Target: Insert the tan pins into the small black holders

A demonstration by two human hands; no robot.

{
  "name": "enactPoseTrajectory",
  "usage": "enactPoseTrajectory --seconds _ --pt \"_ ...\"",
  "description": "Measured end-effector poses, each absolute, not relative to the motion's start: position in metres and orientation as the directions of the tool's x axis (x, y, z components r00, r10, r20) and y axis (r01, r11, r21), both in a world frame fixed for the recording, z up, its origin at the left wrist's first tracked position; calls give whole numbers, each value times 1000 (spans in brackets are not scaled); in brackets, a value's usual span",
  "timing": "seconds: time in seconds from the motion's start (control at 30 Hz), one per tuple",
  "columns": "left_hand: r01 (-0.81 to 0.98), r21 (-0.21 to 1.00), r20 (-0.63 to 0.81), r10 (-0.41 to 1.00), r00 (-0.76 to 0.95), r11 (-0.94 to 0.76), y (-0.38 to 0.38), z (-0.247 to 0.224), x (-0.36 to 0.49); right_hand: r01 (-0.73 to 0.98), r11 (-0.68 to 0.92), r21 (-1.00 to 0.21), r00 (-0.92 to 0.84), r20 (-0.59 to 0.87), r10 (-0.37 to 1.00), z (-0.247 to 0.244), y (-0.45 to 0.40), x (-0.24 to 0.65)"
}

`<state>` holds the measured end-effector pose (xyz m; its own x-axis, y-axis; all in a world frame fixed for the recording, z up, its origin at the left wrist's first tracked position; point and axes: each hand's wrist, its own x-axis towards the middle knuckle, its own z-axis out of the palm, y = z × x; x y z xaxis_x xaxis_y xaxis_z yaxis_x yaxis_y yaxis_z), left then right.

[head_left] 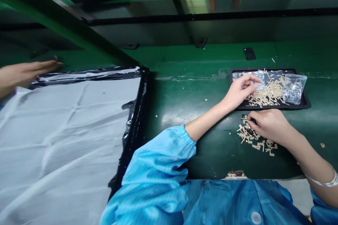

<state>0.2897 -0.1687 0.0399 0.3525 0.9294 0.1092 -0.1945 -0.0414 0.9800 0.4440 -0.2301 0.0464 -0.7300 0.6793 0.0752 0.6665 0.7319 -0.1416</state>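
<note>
A glossy, scuffed dark-green worktop [169, 112] spans the scene, with one creased white sheet [66, 147] at left and another person's hand [26, 74] beside its far edge. Three small flat black plates [249, 53] lie far off. At right, one black rectangular tray [303, 104] bears crinkled clear plastic [294, 88] and many thin beige strips [271, 93]; over it, the left hand [241, 91] curls its fingers loosely. Nearer, the right hand [271, 124] bends its nearly closed fingers at one pile of angular beige pieces [246, 134]; whether either grips anything, I cannot tell.

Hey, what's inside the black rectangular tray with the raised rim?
The tray holds a heap of small, thin beige strips, with crumpled clear plastic film at both ends. Whatever lies beneath the heap can't be seen, and the bare left hand hides some.
</note>
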Motion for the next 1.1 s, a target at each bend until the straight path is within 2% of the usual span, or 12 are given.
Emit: enactPoseTrajectory --seconds 0.17,0.33,0.43,0.6,0.7,0.8,0.97,1.1 --pt "-181 983 103 921 376 -36 -170 42 289 645 747 -160 -726 176 665 43 -228 445" --pt "-175 983 113 917 382 -49 -170 40 289 636 708 -308 -659 259 706 44 -224 448" --pt "-169 982 150 900 409 -87 -171 39 289 658 665 -354 -565 351 746 48 -220 454" --pt "-49 981 187 853 488 -187 -175 42 288 762 570 -307 -307 603 736 50 -214 464" --pt "42 974 165 829 534 -221 -177 44 289 802 541 -252 -255 675 693 46 -211 466" --pt "76 968 167 836 522 -241 -179 45 289 811 542 -222 -262 690 674 43 -211 464" --pt "78 961 187 831 524 -265 -180 44 290 795 547 -265 -234 697 677 43 -211 460" --pt "-12 985 166 910 380 -175 -177 40 290 820 459 -341 -209 569 795 45 -208 463"
